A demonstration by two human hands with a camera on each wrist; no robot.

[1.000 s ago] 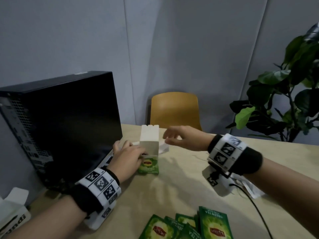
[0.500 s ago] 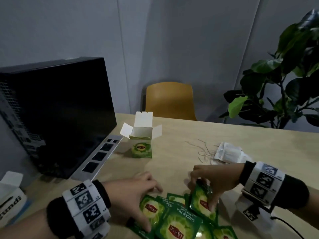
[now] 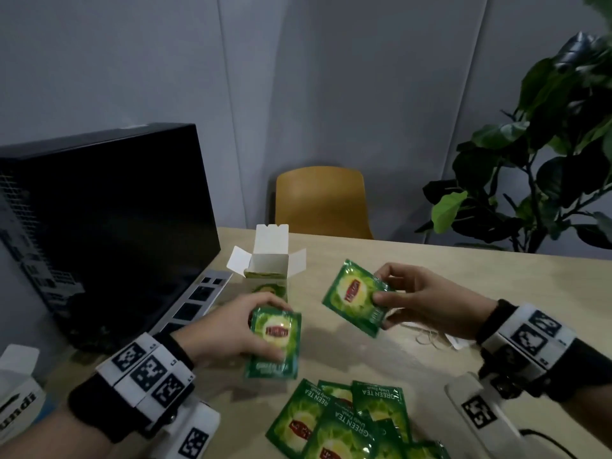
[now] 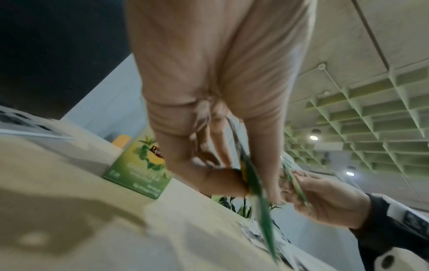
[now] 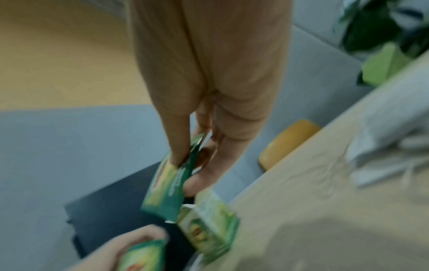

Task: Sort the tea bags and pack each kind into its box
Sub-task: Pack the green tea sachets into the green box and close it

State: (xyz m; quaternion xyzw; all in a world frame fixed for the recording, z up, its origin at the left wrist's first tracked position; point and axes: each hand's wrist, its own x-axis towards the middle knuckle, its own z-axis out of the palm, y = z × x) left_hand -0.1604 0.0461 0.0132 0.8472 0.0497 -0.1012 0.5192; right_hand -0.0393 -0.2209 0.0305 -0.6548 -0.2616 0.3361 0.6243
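Observation:
My left hand [image 3: 261, 329] grips a green tea sachet [image 3: 275, 342] above the table, just in front of the green tea box. My right hand [image 3: 387, 294] pinches a second green sachet [image 3: 354, 298] by its right edge, lifted and tilted. The green tea box [image 3: 269, 270] stands upright with its white flaps open, a little beyond both hands. Several more green sachets [image 3: 344, 422] lie fanned on the table near me. In the left wrist view the sachet [image 4: 253, 176] shows edge-on between thumb and fingers, with the box [image 4: 141, 163] behind. The right wrist view shows the pinched sachet [image 5: 171, 181] above the box [image 5: 209, 231].
A black computer case [image 3: 99, 223] lies along the left of the wooden table [image 3: 463, 293]. White tea bags with strings [image 3: 437, 337] sit behind my right wrist. A white box [image 3: 16, 392] is at the far left. A yellow chair [image 3: 323, 202] and a plant [image 3: 543, 154] stand beyond the table.
Both hands came back from the box to the pile of sachets, each took one, and both now hold them raised nearer the box.

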